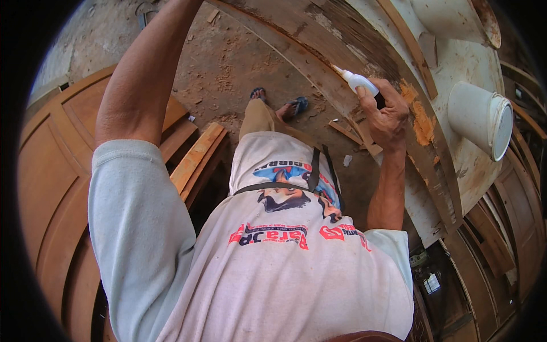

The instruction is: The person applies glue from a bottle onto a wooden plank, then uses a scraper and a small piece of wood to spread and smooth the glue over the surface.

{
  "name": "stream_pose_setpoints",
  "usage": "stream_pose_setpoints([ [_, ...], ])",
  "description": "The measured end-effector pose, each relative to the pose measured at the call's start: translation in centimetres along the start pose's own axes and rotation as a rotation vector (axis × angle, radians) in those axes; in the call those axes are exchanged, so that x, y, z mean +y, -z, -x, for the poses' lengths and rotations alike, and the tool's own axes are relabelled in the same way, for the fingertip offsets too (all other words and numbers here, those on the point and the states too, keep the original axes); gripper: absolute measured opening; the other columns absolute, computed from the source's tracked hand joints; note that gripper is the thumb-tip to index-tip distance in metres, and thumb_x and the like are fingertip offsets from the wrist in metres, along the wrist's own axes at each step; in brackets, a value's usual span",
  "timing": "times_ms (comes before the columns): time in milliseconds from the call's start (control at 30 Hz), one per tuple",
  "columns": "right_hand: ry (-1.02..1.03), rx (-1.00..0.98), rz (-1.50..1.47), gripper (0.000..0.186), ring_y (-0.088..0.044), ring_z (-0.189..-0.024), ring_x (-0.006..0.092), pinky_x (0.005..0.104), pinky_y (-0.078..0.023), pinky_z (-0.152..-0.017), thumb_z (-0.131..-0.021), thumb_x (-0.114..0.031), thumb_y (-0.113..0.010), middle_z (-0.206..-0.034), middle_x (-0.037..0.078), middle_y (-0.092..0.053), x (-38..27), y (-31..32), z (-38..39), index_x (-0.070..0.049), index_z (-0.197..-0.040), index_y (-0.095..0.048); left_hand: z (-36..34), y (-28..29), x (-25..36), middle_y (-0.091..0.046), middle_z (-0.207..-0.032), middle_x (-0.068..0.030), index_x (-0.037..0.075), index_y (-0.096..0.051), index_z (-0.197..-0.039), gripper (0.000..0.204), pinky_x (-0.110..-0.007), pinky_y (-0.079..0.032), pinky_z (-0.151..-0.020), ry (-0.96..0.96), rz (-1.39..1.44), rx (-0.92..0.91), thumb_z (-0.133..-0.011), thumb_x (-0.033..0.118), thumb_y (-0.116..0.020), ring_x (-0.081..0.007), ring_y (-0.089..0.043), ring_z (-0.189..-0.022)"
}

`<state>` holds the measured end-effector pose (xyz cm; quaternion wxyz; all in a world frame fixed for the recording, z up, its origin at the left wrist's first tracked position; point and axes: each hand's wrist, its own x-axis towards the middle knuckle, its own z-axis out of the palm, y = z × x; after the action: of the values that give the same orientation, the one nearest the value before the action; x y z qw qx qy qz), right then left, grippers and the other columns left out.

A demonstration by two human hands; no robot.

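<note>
My right hand [386, 111] grips a small white squeeze bottle [360, 81], its pale nozzle angled up-left against a dark seam along a long, curved wooden board [364, 40]. Orange-brown filler patches [423, 128] mark the board just right of my hand. My left forearm [139, 85] rises past the top edge of the view, so that hand is hidden from sight.
A white bucket [477, 118] lies tilted on a pale surface [461, 65] at right. Wooden panels [57, 171] and planks [196, 159] lean at left; more panels [515, 211] stand lower right. Wood scraps litter the floor [219, 74] around my sandalled feet [296, 108].
</note>
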<state>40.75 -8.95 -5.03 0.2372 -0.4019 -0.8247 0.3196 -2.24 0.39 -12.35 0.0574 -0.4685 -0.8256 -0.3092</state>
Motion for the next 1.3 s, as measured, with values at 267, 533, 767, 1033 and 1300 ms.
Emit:
stream_pose_setpoints([
  [267, 0.027, 0.008, -0.016, 0.015, -0.062, -0.069, 0.0123, 0.0303, -0.051, -0.062, -0.094, -0.013, -0.074, -0.082, 0.008, -0.070, 0.3, 0.2, -0.1, 0.001, -0.101, -0.073, 0.0, -0.5, -0.3, -0.072, -0.120, -0.0193, 0.007, -0.075, -0.110, 0.046, -0.052, -0.048, -0.102, -0.003, 0.054, 0.038, -0.092, 0.047, -0.059, -0.0368, -0.067, -0.114],
  [533, 0.019, 0.026, -0.007, 0.016, -0.062, -0.069, 0.0111, 0.0298, -0.050, -0.062, -0.094, -0.014, -0.074, -0.081, 0.006, -0.070, 0.4, 0.0, 0.1, 0.000, -0.101, -0.073, 0.3, -0.2, 0.0, -0.072, -0.123, -0.0196, 0.008, -0.076, -0.115, 0.048, -0.049, -0.048, -0.104, 0.012, 0.017, 0.015, -0.093, 0.047, -0.059, -0.0366, -0.067, -0.116],
  [767, -0.036, 0.017, 0.028, 0.015, -0.063, -0.070, 0.0104, 0.0291, -0.050, -0.062, -0.094, -0.013, -0.074, -0.079, 0.006, -0.070, 0.5, 1.4, 1.5, 0.000, -0.101, -0.073, 0.2, -0.2, 0.1, -0.072, -0.121, -0.0195, 0.009, -0.075, -0.116, 0.047, -0.047, -0.049, -0.103, 0.059, 0.052, -0.017, -0.093, 0.047, -0.059, -0.0369, -0.068, -0.115],
  [1033, 0.000, 0.020, 0.026, 0.017, -0.065, -0.069, 0.0107, 0.0287, -0.051, -0.062, -0.093, -0.014, -0.075, -0.083, 0.006, -0.072, 0.5, 1.1, 1.3, 0.000, -0.102, -0.074, 0.3, 0.1, 0.3, -0.072, -0.122, -0.0191, 0.009, -0.075, -0.116, 0.048, -0.054, -0.046, -0.105, 0.022, -0.004, -0.017, -0.094, 0.049, -0.058, -0.0372, -0.068, -0.115],
  [1300, 0.025, 0.007, 0.037, 0.016, -0.065, -0.069, 0.0111, 0.0289, -0.051, -0.061, -0.094, -0.014, -0.075, -0.081, 0.006, -0.071, 0.2, 0.9, 0.9, 0.000, -0.102, -0.074, 0.1, -0.6, -0.3, -0.071, -0.125, -0.0197, 0.011, -0.074, -0.118, 0.049, -0.054, -0.046, -0.106, 0.033, -0.002, -0.009, -0.094, 0.050, -0.057, -0.0378, -0.067, -0.118],
])
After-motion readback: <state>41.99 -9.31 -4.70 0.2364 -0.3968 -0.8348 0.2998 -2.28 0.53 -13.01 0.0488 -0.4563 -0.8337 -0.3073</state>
